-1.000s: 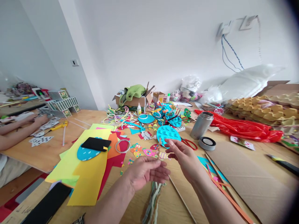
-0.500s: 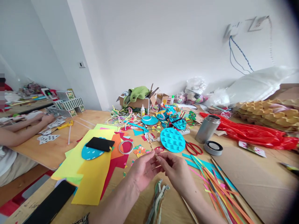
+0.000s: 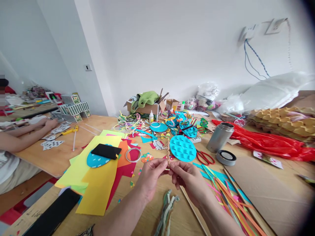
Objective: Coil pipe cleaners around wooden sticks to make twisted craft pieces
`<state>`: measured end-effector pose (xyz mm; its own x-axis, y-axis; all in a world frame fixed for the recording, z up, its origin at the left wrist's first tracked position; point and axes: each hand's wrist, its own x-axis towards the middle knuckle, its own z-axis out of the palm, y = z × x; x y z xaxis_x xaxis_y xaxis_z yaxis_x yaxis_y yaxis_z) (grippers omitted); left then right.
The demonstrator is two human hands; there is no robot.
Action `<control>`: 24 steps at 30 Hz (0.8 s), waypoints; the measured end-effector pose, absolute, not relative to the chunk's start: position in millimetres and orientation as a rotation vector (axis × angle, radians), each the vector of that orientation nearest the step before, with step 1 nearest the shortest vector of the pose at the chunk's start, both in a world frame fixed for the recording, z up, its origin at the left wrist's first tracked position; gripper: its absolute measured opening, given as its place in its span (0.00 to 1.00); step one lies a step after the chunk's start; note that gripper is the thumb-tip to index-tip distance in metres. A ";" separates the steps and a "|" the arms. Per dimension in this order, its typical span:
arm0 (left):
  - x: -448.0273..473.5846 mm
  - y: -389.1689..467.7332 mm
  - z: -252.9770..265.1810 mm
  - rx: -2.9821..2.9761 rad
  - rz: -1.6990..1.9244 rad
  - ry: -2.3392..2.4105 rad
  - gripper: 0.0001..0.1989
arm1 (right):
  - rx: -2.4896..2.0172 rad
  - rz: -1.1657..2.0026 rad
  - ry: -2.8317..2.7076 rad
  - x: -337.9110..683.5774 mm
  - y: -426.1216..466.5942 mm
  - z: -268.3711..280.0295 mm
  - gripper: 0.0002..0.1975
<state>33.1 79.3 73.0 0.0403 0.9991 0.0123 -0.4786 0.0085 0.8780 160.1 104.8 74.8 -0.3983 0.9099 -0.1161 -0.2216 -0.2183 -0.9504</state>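
My left hand [image 3: 152, 175] and my right hand [image 3: 188, 175] meet over the middle of the table, both in a pinch. Between their fingertips runs a thin, twisted tan cord [image 3: 168, 149], whose far end points away from me. The part inside the fingers is hidden. Just beyond the right hand lies a round blue disc [image 3: 183, 148] with a woven pattern. Below the hands is a bundle of grey, white and green yarn strands [image 3: 166, 209]. A thin wooden stick [image 3: 193, 209] lies under my right forearm.
Yellow paper sheets [image 3: 95, 193] with a black phone [image 3: 106, 151] lie left. Red-handled scissors [image 3: 206, 158], a steel flask [image 3: 220, 137], its lid [image 3: 225, 158], paper strips [image 3: 228, 196] and cardboard [image 3: 265, 196] are right. At far left, another person's hands [image 3: 49, 124] work near playing cards [image 3: 52, 144].
The cord has swung from leaning left to standing nearly straight between the hands. My left fingers, spread before, have closed into a pinch, and the right hand has shifted slightly right.
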 end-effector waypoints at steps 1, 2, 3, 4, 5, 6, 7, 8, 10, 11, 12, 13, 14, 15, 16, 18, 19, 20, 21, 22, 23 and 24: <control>31.8 79.4 73.5 0.896 1.377 0.834 0.10 | -0.921 1.740 -1.193 159.8 104.7 74.5 0.16; 30.6 79.6 73.7 0.925 1.373 0.856 0.10 | -0.921 1.740 -1.203 159.5 104.7 74.1 0.16; 29.6 79.8 73.8 0.934 1.371 0.870 0.10 | -0.916 1.735 -1.222 159.3 104.6 73.7 0.17; 28.7 80.1 73.7 0.922 1.372 0.873 0.10 | -0.912 1.726 -1.251 159.1 104.4 73.3 0.17; 27.9 80.5 73.7 0.888 1.372 0.866 0.10 | -0.913 1.704 -1.291 158.9 104.2 72.8 0.17; 27.1 80.9 73.7 0.835 1.375 0.853 0.09 | -0.925 1.664 -1.339 158.7 103.8 72.3 0.18; 26.2 81.4 73.7 0.767 1.377 0.841 0.08 | -0.948 1.600 -1.389 158.4 103.3 71.9 0.18; 25.3 81.9 73.7 0.692 1.379 0.837 0.08 | -0.981 1.506 -1.440 158.1 102.6 71.6 0.17; 23.7 82.9 73.7 0.547 1.382 0.849 0.07 | -1.038 1.229 -1.548 157.1 100.4 71.4 0.14; 23.1 83.4 73.5 0.492 1.376 0.859 0.07 | -1.035 1.065 -1.605 156.5 99.1 71.4 0.11; 22.9 83.8 73.1 0.449 1.370 0.865 0.08 | -1.006 0.907 -1.666 155.9 97.7 71.2 0.09; 22.9 84.1 72.5 0.420 1.369 0.865 0.08 | -0.959 0.766 -1.725 155.3 96.3 70.9 0.07; 23.3 84.3 71.7 0.401 1.374 0.862 0.08 | -0.910 0.654 -1.777 154.7 95.1 70.3 0.06; 24.1 84.3 70.7 0.391 1.380 0.858 0.08 | -0.870 0.575 -1.821 154.4 94.1 69.4 0.05; 25.0 84.2 69.7 0.388 1.388 0.857 0.08 | -0.851 0.524 -1.854 154.1 93.3 68.3 0.06; 27.2 83.8 67.4 0.393 1.394 0.866 0.09 | -0.857 0.472 -1.899 154.0 92.6 65.6 0.06; 28.3 83.4 66.3 0.398 1.390 0.876 0.09 | -0.867 0.460 -1.911 154.2 92.5 64.3 0.06; 29.3 83.0 65.4 0.401 1.385 0.890 0.09 | -0.877 0.453 -1.917 154.3 92.6 63.3 0.06; 30.2 82.6 64.8 0.408 1.380 0.904 0.10 | -0.886 0.451 -1.920 154.5 92.8 62.7 0.06; 30.9 82.1 64.5 0.418 1.375 0.918 0.10 | -0.896 0.459 -1.919 154.7 93.0 62.5 0.05; 31.4 81.7 64.7 0.436 1.372 0.932 0.10 | -0.905 0.479 -1.911 154.9 93.5 62.6 0.05; 31.9 81.3 65.3 0.469 1.374 0.947 0.10 | -0.915 0.512 -1.894 155.0 94.0 63.1 0.05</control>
